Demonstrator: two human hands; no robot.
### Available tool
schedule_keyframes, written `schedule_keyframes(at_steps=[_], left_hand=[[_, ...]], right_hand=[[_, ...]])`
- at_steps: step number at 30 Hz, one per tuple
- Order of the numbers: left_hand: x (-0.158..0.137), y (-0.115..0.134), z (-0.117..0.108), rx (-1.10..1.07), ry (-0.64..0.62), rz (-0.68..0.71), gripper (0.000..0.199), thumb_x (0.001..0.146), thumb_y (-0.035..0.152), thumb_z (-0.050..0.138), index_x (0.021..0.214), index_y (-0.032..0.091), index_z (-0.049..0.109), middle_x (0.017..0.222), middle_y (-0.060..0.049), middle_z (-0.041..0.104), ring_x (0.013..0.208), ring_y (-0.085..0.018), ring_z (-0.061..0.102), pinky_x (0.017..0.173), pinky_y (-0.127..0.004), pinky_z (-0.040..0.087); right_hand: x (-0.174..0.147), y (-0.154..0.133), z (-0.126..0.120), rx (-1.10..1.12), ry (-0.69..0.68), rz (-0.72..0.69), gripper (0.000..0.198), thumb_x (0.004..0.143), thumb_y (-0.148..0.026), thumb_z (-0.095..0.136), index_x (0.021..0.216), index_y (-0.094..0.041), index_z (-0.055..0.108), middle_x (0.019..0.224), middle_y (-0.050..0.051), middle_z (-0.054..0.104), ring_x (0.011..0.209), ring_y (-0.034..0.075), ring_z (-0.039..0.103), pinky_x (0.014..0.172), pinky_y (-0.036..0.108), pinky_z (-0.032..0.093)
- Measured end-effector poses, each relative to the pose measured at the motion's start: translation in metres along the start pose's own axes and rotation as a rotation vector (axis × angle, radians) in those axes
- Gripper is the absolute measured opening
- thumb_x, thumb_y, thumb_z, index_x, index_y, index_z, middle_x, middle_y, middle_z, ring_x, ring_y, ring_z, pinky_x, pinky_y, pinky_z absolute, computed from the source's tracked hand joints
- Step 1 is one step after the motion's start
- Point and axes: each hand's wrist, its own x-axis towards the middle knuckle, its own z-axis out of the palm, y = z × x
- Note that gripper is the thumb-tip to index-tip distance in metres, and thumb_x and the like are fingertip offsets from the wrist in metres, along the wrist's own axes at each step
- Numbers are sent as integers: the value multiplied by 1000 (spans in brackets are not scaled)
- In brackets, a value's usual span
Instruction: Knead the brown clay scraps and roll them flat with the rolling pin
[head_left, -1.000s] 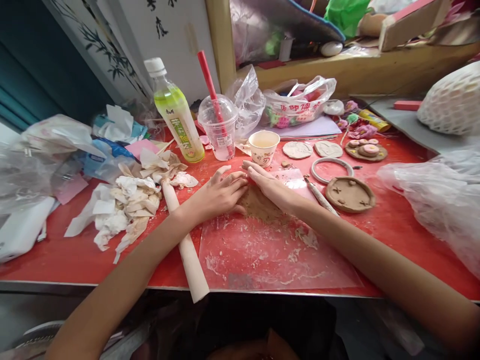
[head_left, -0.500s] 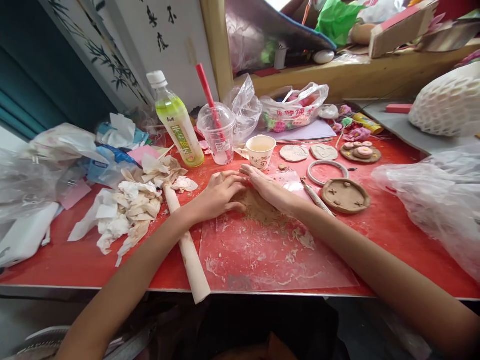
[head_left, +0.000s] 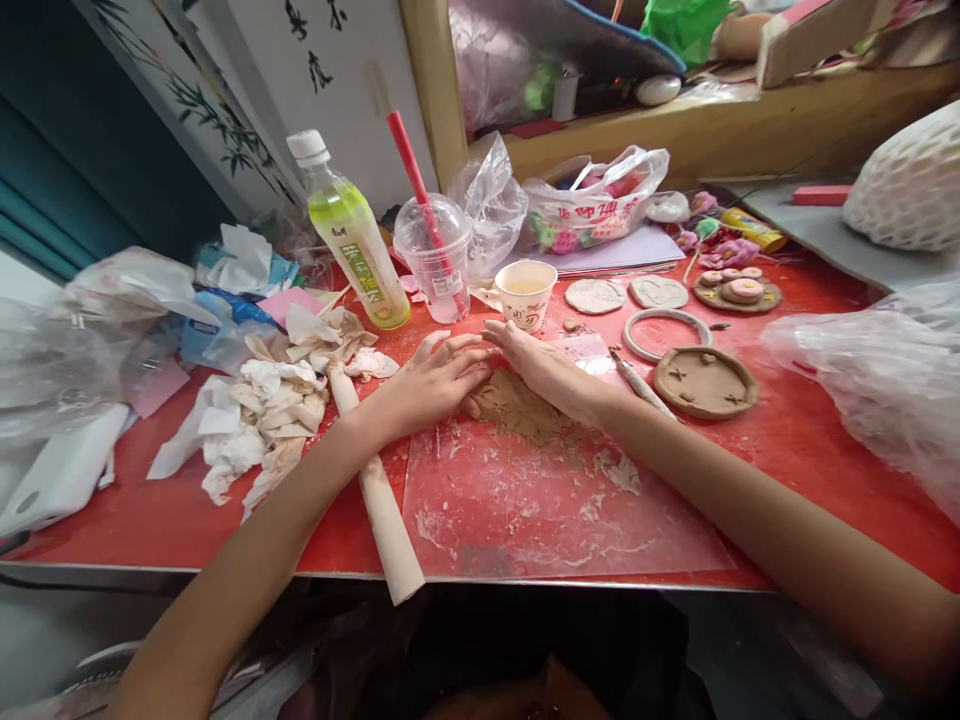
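My left hand (head_left: 439,378) lies with fingers stretched out at the left edge of a flattened brown clay piece (head_left: 517,408). Along its far right side rests my right hand (head_left: 541,368), palm turned inward and fingers straight. The fingertips of both come close together at the clay's far edge, and they partly hide it. Under the clay is a clear plastic sheet (head_left: 517,520) smeared with clay scraps. A paper cup (head_left: 525,300) of pale liquid stands just beyond my right fingertips. My left forearm crosses over a pale roller-like tube (head_left: 386,525).
Crumpled tissues (head_left: 277,405) lie left, near a green drink bottle (head_left: 356,245) and a plastic cup with red straw (head_left: 439,260). Rightward are a clay tool (head_left: 641,385), a ring (head_left: 667,333), a round clay dish (head_left: 705,383), pale clay discs (head_left: 595,295) and a plastic bag (head_left: 877,370).
The view has shifted slightly. Both hands stay at the clay; the left fingers sit a little closer together, and more of the clay's surface shows between the hands.
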Motion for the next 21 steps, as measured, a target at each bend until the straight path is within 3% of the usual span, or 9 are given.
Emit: schedule_keyframes(at_steps=[5,13,21], left_hand=[[-1,2,3,91,-23,64,41,92,12,35,134,15,39,142,-11,36,135,-26,21,109,-48,19],[4,9,-2,250,-95,101,43,93,9,27,134,8,38,141,-16,37,134,-27,25,108,-53,21],[15,7,8,112,-53,35,39,93,12,30,130,9,42,141,-15,37,134,-27,24,110,-49,19]], right_hand=[[5,-4,3,160,-24,0,47,92,-52,32,129,-28,47,145,-3,36,133,20,31,115,43,17],[9,-2,2,249,-22,57,50,90,-55,36,128,-25,48,147,-1,32,136,17,27,116,38,12],[7,1,4,190,-7,36,48,89,-56,34,127,-30,49,144,-3,37,135,17,28,115,41,15]])
